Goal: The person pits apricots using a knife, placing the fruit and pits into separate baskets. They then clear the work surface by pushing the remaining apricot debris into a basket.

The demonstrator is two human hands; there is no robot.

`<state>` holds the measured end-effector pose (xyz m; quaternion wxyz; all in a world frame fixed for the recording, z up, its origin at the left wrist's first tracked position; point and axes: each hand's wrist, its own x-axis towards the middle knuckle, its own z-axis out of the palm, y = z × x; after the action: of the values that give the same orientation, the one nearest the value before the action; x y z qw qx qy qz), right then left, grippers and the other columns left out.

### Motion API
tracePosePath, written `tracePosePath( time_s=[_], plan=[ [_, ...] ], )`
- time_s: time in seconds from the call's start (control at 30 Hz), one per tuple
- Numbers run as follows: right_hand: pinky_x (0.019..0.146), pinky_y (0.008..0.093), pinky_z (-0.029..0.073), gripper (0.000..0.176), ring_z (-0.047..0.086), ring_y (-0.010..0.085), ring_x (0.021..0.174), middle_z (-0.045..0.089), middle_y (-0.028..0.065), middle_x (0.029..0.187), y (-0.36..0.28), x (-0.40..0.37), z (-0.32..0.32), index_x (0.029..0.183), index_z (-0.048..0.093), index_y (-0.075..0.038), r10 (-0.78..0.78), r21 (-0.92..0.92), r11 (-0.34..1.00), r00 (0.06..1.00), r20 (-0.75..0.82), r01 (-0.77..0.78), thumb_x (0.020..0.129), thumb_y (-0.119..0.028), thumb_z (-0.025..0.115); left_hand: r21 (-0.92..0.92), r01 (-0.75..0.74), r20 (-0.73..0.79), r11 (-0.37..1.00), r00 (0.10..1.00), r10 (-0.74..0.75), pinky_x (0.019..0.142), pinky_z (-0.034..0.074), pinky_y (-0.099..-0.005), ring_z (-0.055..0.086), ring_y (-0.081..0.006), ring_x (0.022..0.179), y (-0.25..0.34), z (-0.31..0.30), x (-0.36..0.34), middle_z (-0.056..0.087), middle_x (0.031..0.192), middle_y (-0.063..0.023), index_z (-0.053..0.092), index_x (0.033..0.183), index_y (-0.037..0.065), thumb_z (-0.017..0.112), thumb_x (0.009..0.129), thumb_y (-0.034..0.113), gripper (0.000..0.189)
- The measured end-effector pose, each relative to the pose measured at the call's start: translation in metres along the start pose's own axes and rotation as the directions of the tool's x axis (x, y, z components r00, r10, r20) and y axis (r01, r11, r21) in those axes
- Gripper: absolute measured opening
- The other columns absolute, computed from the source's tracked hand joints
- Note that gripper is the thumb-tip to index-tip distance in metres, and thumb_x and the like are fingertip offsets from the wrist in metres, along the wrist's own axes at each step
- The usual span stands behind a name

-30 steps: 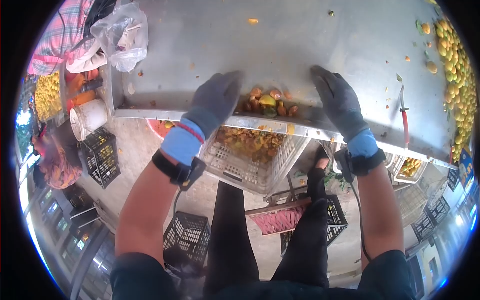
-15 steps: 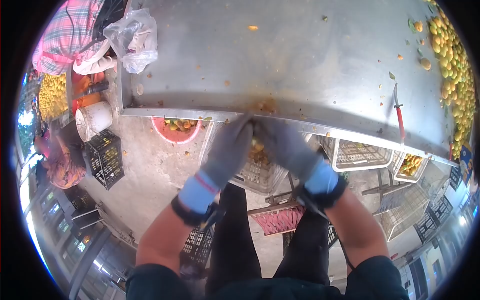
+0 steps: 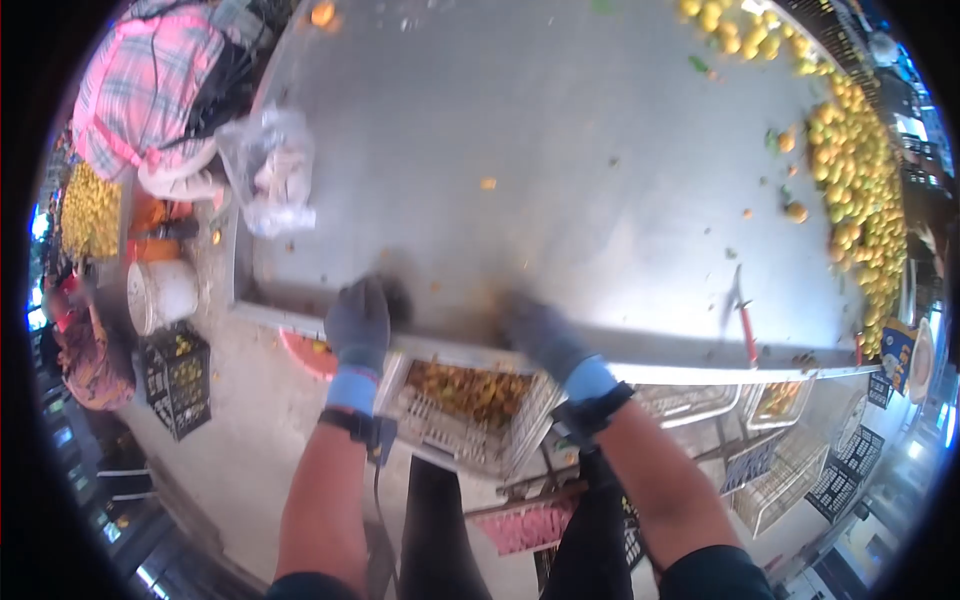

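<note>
Both my hands wear grey gloves with light blue cuffs and are over the near edge of a large metal table (image 3: pixel 420 150). My left hand (image 3: pixel 358 322) is at the rim on the left, with a dark shadow beside it; its fingertips are hidden. My right hand (image 3: pixel 543 338) reaches inward over the rim, its fingers smeared by motion. I make out no object in either hand. Small orange scraps (image 3: pixel 488 184) lie scattered on the metal beyond them. Below the rim, between my arms, a pale plastic crate (image 3: pixel 425 425) holds brownish scraps.
Yellow fruits (image 3: pixel 850 165) are heaped along the table's right side. A red-handled tool with a thin blade (image 3: pixel 747 328) lies near the right front rim. At left are a plastic bag (image 3: pixel 275 175), a person in a plaid top (image 3: pixel 150 85), a white bucket (image 3: pixel 160 295) and a black crate (image 3: pixel 175 380).
My hands were together at the table edge and are now apart, the left farther left and both over the tabletop. The view has shifted, uncovering the scraps in the pale crate.
</note>
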<state>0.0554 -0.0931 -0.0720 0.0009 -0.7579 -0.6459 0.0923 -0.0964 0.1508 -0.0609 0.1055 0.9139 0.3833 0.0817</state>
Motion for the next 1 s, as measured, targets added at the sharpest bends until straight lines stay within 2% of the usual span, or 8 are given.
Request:
tracePosePath(
  time_s=[0.07, 0.37, 0.43, 0.57, 0.6, 0.7, 0.8, 1.0],
  plan=[
    [0.083, 0.0298, 0.051, 0.031, 0.063, 0.0193, 0.092, 0.067, 0.0064, 0.104, 0.005, 0.022, -0.066, 0.122, 0.059, -0.004, 0.404, 0.885, -0.119, 0.792, 0.457, -0.450, 0.092, -0.011, 0.056, -0.041, 0.127, 0.098, 0.991, 0.988, -0.123, 0.077, 0.050, -0.0472, 0.063, -0.0365, 0.087, 0.010, -0.009, 0.006, 0.067, 0.097, -0.0149, 0.068, 0.095, 0.011, 0.044, 0.095, 0.037, 0.036],
    [0.063, 0.0380, 0.055, 0.028, 0.068, 0.0221, 0.073, 0.068, 0.0092, 0.082, 0.073, -0.087, -0.035, 0.090, 0.068, -0.008, 0.547, 0.589, -0.659, 0.240, 0.802, -0.468, 0.093, -0.028, 0.050, 0.059, 0.146, 0.137, 0.988, 0.979, -0.153, 0.072, 0.051, -0.0487, 0.064, -0.0356, 0.082, 0.017, -0.008, 0.011, 0.065, 0.093, -0.0138, 0.066, 0.100, 0.015, 0.043, 0.095, 0.036, 0.032],
    [0.079, 0.0342, 0.053, 0.028, 0.068, 0.0216, 0.083, 0.069, 0.0103, 0.087, 0.029, -0.044, 0.012, 0.099, 0.066, -0.004, 0.650, 0.596, 0.493, 0.724, 0.232, -0.634, 0.095, -0.026, 0.050, 0.009, 0.122, 0.095, 0.993, 0.988, -0.122, 0.071, 0.051, -0.0489, 0.064, -0.0356, 0.081, 0.014, -0.007, 0.006, 0.065, 0.092, -0.0142, 0.066, 0.100, 0.015, 0.043, 0.094, 0.036, 0.031],
    [0.090, 0.0324, 0.049, 0.025, 0.062, 0.0226, 0.104, 0.065, 0.0130, 0.110, 0.012, 0.046, -0.026, 0.117, 0.060, -0.002, 0.387, 0.907, -0.127, 0.822, 0.419, -0.402, 0.095, -0.013, 0.052, 0.016, 0.153, 0.107, 0.988, 0.982, -0.154, 0.067, 0.051, -0.0488, 0.063, -0.0359, 0.076, 0.024, -0.014, 0.012, 0.065, 0.086, -0.0133, 0.066, 0.097, 0.016, 0.044, 0.094, 0.033, 0.029],
    [0.092, 0.0349, 0.048, 0.030, 0.060, 0.0266, 0.108, 0.061, 0.0142, 0.120, 0.037, 0.050, -0.037, 0.122, 0.058, -0.004, 0.328, 0.736, 0.666, 0.934, -0.139, -0.125, 0.094, -0.009, 0.051, 0.022, 0.179, 0.061, 0.984, 0.982, -0.180, 0.066, 0.051, -0.0486, 0.063, -0.0359, 0.075, 0.028, -0.018, 0.011, 0.065, 0.085, -0.0128, 0.067, 0.096, 0.016, 0.044, 0.094, 0.033, 0.028],
    [0.105, 0.0323, 0.041, 0.035, 0.052, 0.0222, 0.122, 0.054, 0.0137, 0.134, 0.139, 0.035, -0.048, 0.131, 0.051, -0.004, 0.793, 0.970, -0.175, 0.608, 0.038, 0.168, 0.097, -0.007, 0.043, -0.038, 0.132, 0.005, 0.991, 0.991, -0.132, 0.064, 0.051, -0.0473, 0.063, -0.0354, 0.073, 0.027, -0.020, 0.012, 0.064, 0.081, -0.0119, 0.067, 0.093, 0.015, 0.047, 0.094, 0.031, 0.025],
    [0.108, 0.0367, 0.036, 0.038, 0.047, 0.0261, 0.128, 0.051, 0.0127, 0.137, 0.212, 0.015, -0.001, 0.131, 0.053, -0.007, 0.692, 0.613, 0.688, 0.604, -0.395, -0.388, 0.094, -0.017, 0.050, -0.067, 0.151, 0.027, 0.986, 0.988, -0.149, 0.062, 0.051, -0.0454, 0.063, -0.0346, 0.071, 0.026, -0.019, 0.012, 0.064, 0.082, -0.0116, 0.067, 0.093, 0.015, 0.051, 0.093, 0.027, 0.021],
    [0.112, 0.0412, 0.031, 0.037, 0.044, 0.0285, 0.130, 0.053, 0.0085, 0.135, 0.141, 0.121, -0.016, 0.127, 0.056, -0.011, 0.194, 0.277, 0.958, 0.871, -0.451, -0.070, 0.091, -0.020, 0.053, -0.178, 0.221, 0.072, 0.959, 0.975, -0.211, 0.077, 0.051, -0.0377, 0.066, -0.0284, 0.086, 0.028, -0.022, 0.012, 0.069, 0.093, -0.0114, 0.068, 0.101, 0.009, 0.045, 0.095, 0.022, 0.027]
  ],
)
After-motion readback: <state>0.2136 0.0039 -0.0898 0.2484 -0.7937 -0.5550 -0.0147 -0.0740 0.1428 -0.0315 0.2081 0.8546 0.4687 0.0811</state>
